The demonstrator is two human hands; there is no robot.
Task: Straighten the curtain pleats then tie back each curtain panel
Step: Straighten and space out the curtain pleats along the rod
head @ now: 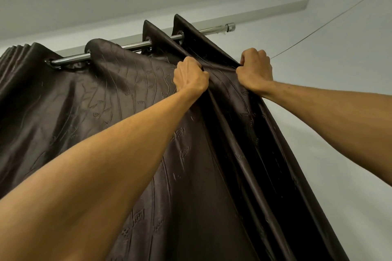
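From the head view, looking steeply up at the dark brown curtain, hanging by its eyelets from the metal rod close under the ceiling, toward the rod's right end.

Risking, as a judgement, a strained eyelet or a rod working loose if pulling down too hard, given the high two-fisted grip. Risking fresh creases where bunching the cloth, and dragging the right-end pleats out of even spacing if tugging the two folds unevenly. Possibly snagging the thin wire running across the wall just beyond the right fist.

Clenching the left hand round a fold just below the eyelets, fingers curled tight, none spread. Clenching the right hand likewise round the panel's outer edge fold, knuckles upward, stretching the cloth taut between the two fists. Showing no tie-back anywhere, with that step not yet begun.
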